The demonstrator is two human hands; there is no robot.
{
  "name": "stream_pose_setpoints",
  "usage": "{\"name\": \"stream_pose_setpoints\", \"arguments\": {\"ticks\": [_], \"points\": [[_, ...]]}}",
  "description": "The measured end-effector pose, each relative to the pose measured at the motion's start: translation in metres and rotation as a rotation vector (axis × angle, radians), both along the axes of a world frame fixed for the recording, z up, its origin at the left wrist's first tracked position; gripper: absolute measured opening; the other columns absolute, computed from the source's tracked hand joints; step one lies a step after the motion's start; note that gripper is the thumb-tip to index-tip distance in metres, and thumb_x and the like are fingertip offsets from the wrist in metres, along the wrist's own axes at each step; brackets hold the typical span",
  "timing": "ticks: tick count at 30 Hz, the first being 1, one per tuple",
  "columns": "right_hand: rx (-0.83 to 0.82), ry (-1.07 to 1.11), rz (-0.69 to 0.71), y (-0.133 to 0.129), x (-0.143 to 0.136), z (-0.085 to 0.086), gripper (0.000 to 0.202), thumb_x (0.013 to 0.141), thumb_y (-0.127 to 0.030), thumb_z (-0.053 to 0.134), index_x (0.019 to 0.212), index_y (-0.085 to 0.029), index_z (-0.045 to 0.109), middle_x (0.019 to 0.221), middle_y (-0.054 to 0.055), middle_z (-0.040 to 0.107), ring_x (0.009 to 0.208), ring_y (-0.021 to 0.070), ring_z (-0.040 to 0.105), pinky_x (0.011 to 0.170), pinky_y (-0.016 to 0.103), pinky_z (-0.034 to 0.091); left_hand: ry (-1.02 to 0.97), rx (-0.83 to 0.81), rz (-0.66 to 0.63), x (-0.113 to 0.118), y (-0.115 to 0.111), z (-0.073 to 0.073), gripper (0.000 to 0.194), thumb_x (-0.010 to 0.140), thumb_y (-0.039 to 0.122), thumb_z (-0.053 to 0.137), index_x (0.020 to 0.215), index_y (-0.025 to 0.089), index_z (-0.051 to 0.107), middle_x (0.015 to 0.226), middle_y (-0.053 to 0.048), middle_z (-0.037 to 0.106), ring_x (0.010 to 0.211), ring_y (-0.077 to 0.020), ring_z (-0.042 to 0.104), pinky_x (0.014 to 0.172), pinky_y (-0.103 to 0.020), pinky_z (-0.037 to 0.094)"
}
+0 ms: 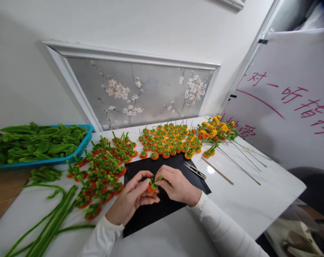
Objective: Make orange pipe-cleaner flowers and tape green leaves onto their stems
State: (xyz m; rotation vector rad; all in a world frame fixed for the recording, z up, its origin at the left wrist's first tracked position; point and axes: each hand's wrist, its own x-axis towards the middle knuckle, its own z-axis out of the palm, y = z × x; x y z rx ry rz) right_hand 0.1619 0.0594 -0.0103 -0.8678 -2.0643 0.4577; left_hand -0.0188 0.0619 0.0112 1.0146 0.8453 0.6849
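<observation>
Over a black mat point(140, 217) on the white table, my left hand point(133, 194) holds a small orange fuzzy piece point(151, 188) with a green top between its fingers. My right hand point(175, 184) pinches the green part point(159, 178) at the top of that same piece. Both hands are close together, fingertips nearly meeting. Many orange pieces with green tops point(97, 178) stand left of the mat. Behind it are rows of yellow and orange ones point(167, 141). Small metal snips point(195, 170) lie on the mat's right part.
A blue basket point(90, 134) of green fuzzy leaves stands at the left. Long green strips point(51, 221) lie front left. A thin wooden stick point(218, 170), a yellow flower bunch point(214, 128) and long stems point(242, 167) lie at the right. A framed picture point(153, 92) is behind.
</observation>
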Motion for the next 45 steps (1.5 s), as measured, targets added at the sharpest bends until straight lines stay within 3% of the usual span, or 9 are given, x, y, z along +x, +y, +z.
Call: {"name": "stream_pose_setpoints", "arguments": {"ticks": [4,9,13,19,26,29,32,35,45], "points": [[-0.013,0.066,0.035,-0.002,-0.001,0.001,0.011,0.090,-0.016,0.046,0.083,-0.018,0.055,0.082,0.004,0.057,0.075,0.0129,0.055,0.068,0.023,0.045,0.036,-0.033,-0.027,0.004,-0.002,-0.002,0.025,0.088,0.043,0.046,0.102,0.023,0.047,0.066,0.000,0.065,0.052,-0.0133,0.065,0.045,-0.018,0.048],[-0.061,0.104,-0.017,-0.001,-0.002,-0.001,0.008,0.087,-0.018,0.051,0.081,-0.017,0.056,0.077,0.003,0.057,0.066,0.0117,0.053,0.060,0.022,0.042,0.177,0.408,0.111,0.006,-0.003,-0.004,0.022,0.084,0.037,0.054,0.102,0.024,0.053,0.116,-0.005,0.056,0.099,-0.0198,0.061,0.079,-0.028,0.053],[-0.084,0.087,-0.039,0.002,-0.001,-0.005,0.009,0.088,-0.017,0.051,0.081,-0.017,0.057,0.077,0.002,0.057,0.067,0.0118,0.054,0.062,0.022,0.043,0.295,0.594,0.079,0.008,-0.001,-0.007,0.013,0.079,0.023,0.061,0.091,0.021,0.056,0.119,-0.005,0.053,0.099,-0.0194,0.061,0.086,-0.028,0.049],[-0.062,0.000,-0.003,0.003,0.001,0.000,0.013,0.091,-0.015,0.045,0.083,-0.018,0.056,0.084,0.003,0.056,0.076,0.0123,0.055,0.071,0.022,0.046,0.245,0.384,0.045,0.011,-0.002,-0.001,0.007,0.079,0.021,0.054,0.085,0.018,0.057,0.086,-0.001,0.062,0.072,-0.0166,0.066,0.071,-0.028,0.054],[0.006,-0.048,0.018,0.001,0.001,0.005,0.014,0.091,-0.013,0.041,0.086,-0.018,0.053,0.086,0.004,0.057,0.077,0.0132,0.055,0.071,0.023,0.046,0.165,0.151,0.005,0.004,-0.001,0.002,0.009,0.078,0.023,0.056,0.080,0.016,0.061,0.066,-0.001,0.063,0.062,-0.0170,0.067,0.057,-0.023,0.052],[0.003,-0.081,0.009,0.000,0.000,0.003,0.011,0.090,-0.014,0.044,0.085,-0.018,0.053,0.085,0.004,0.057,0.076,0.0135,0.055,0.069,0.023,0.046,0.175,0.204,-0.013,0.003,0.000,0.004,0.012,0.080,0.027,0.057,0.079,0.016,0.063,0.074,-0.002,0.063,0.065,-0.0167,0.064,0.058,-0.024,0.051],[-0.020,-0.129,0.003,0.000,0.000,0.000,0.010,0.088,-0.013,0.046,0.085,-0.018,0.054,0.083,0.004,0.057,0.074,0.0131,0.055,0.068,0.023,0.046,0.276,0.401,-0.038,0.003,0.002,0.005,0.010,0.076,0.025,0.063,0.070,0.016,0.063,0.086,-0.003,0.062,0.074,-0.0162,0.059,0.065,-0.024,0.048],[-0.039,-0.180,0.036,0.001,0.000,0.001,0.012,0.090,-0.013,0.046,0.085,-0.017,0.056,0.085,0.003,0.057,0.075,0.0127,0.056,0.070,0.022,0.045,0.350,0.505,-0.078,0.001,0.006,0.003,0.008,0.071,0.018,0.066,0.064,0.016,0.064,0.080,-0.002,0.062,0.071,-0.0152,0.054,0.064,-0.024,0.045],[-0.034,-0.182,0.069,-0.001,0.001,0.005,0.013,0.091,-0.014,0.046,0.090,-0.018,0.058,0.087,0.003,0.058,0.076,0.0120,0.056,0.072,0.022,0.044,0.273,0.384,-0.090,-0.004,0.007,-0.004,0.011,0.069,0.018,0.069,0.060,0.017,0.063,0.076,0.000,0.059,0.066,-0.0131,0.053,0.062,-0.024,0.042]]}}
